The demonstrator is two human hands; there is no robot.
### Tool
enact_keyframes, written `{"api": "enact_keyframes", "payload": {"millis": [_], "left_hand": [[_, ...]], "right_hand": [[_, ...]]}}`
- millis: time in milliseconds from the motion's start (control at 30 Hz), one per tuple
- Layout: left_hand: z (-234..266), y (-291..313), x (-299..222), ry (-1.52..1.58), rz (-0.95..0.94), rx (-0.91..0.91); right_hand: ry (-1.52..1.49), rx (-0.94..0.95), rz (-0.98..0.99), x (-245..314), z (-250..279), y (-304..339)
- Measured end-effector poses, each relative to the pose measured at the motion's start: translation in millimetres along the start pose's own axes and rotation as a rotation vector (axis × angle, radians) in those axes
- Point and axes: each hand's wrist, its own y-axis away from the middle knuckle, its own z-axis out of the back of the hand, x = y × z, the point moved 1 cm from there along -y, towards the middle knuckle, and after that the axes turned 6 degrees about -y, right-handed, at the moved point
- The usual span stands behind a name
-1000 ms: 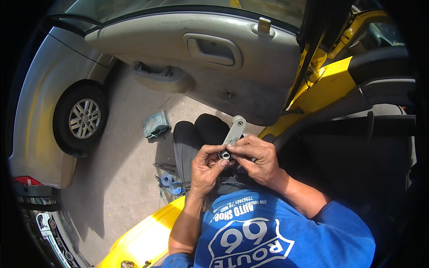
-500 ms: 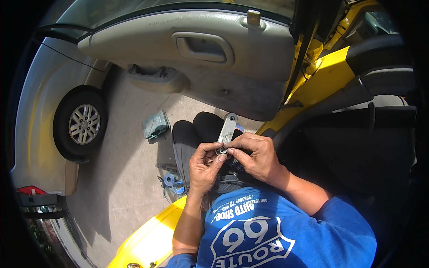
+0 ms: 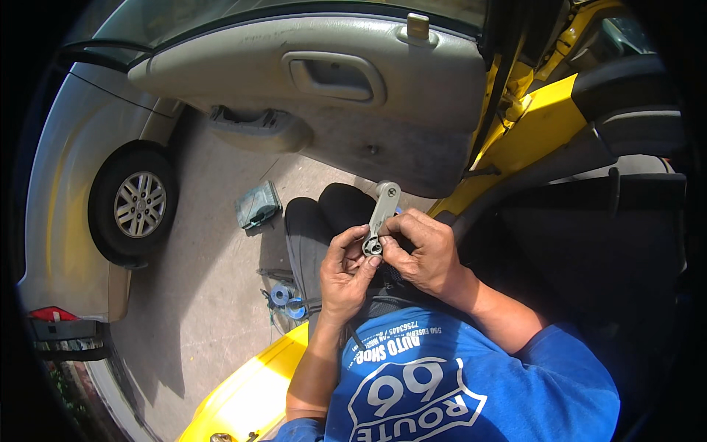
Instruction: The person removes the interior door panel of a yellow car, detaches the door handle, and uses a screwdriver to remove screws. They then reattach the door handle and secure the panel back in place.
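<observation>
A grey window crank handle (image 3: 384, 208) is held over my lap, its knob end pointing away from me and its round socket end toward me. My left hand (image 3: 343, 278) grips the socket end between thumb and fingers. At the right side of that socket, the thumb and forefinger of my right hand (image 3: 429, 255) are pinched together against the crank. Whether a small part sits between those fingertips is hidden. Beyond my hands stands the open car door's grey trim panel (image 3: 221, 62), with a small bare spindle (image 3: 373, 149) low on it.
A pull-handle armrest (image 3: 258, 134) juts from the door's lower left. On the concrete floor lie a teal case (image 3: 258, 205) and blue-rimmed rolls (image 3: 280, 295). A silver vehicle's wheel (image 3: 138, 205) is at left. Yellow bodywork (image 3: 254, 387) lies near me, with a dark car interior at right.
The crank has turned in my fingers, so its arm leans more to the right and the socket opening shows more. Both hands have shifted slightly.
</observation>
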Motion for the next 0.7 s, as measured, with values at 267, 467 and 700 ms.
{"api": "enact_keyframes", "payload": {"millis": [267, 467, 700], "left_hand": [[1.6, -3.0, -0.7, 0.196, 0.159, -0.020], [-1.1, -3.5, -0.5, 0.258, 0.199, -0.038], [-2.3, -5.5, -2.1, 0.262, 0.228, -0.068]], "right_hand": [[-0.062, 0.153, 0.068, -10.9, 4.0, -4.0], [-0.004, 0.233, 0.085, -11.3, 10.6, -6.1], [-0.011, 0.264, -0.044, -19.6, 6.2, 0.0]]}}
